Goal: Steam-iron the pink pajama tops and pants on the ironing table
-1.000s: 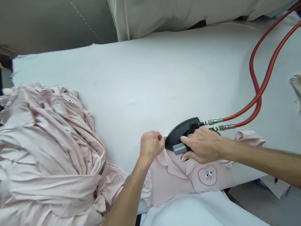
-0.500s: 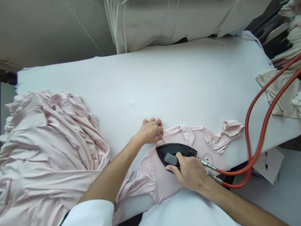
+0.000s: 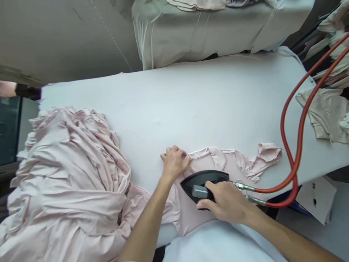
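Note:
A pale pink collared long-sleeved shirt (image 3: 192, 214) lies spread near the front edge of the white-covered table. My right hand (image 3: 227, 202) is wrapped round the grey handle of a black iron (image 3: 203, 182), whose sole rests on the shirt body below the collar. Two red hoses (image 3: 298, 153) run from the iron's back end, up to the right. At the shirt's upper left edge, beside the neckline, my left hand (image 3: 174, 162) lies with its fingers apart and bent on the table cover, the thumb side touching the cloth. Part of the shirt front is hidden under the iron and right hand.
A big heap of pink garments (image 3: 79, 174) covers the table's left end. On the right lie cream-coloured clothes (image 3: 325, 112), with more piled behind. Papers (image 3: 316, 198) sit below the right edge. A covered table (image 3: 218, 34) stands behind the white table cover (image 3: 207, 98).
My left hand has loosened from the shirt edge and spread its fingers. The iron stays in nearly the same place on the shirt. The whole view has shifted slightly.

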A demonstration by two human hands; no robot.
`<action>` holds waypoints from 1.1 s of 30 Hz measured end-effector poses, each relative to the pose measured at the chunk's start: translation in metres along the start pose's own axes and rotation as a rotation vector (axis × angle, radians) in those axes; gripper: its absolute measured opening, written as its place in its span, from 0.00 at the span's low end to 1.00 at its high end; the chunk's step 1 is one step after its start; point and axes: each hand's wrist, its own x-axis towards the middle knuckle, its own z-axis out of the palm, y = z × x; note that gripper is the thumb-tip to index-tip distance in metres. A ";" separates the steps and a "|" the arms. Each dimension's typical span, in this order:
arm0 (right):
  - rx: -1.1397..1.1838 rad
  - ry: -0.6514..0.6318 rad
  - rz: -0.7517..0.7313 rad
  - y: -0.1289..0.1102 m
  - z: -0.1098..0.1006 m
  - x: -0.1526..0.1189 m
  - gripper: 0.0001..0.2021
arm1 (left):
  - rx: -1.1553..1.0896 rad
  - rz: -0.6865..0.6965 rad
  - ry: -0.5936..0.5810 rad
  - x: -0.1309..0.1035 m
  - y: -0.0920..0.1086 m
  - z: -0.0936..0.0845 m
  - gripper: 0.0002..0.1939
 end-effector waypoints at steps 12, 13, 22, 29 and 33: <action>-0.354 -0.031 -0.207 0.038 -0.071 0.058 0.24 | -0.265 -0.253 0.167 0.000 0.000 0.007 0.08; -0.404 -0.057 -0.252 0.033 -0.081 0.076 0.26 | -0.317 -0.253 0.234 -0.005 -0.004 0.006 0.08; -0.570 0.186 -0.032 0.070 -0.165 0.126 0.34 | -0.074 0.069 0.196 0.011 0.033 0.027 0.10; -0.253 0.002 -0.215 0.132 -0.166 0.073 0.35 | 0.045 -0.064 0.107 0.057 0.057 0.035 0.20; -0.373 -0.072 -0.321 0.123 -0.137 0.082 0.31 | -0.106 0.013 0.110 0.057 0.033 0.022 0.08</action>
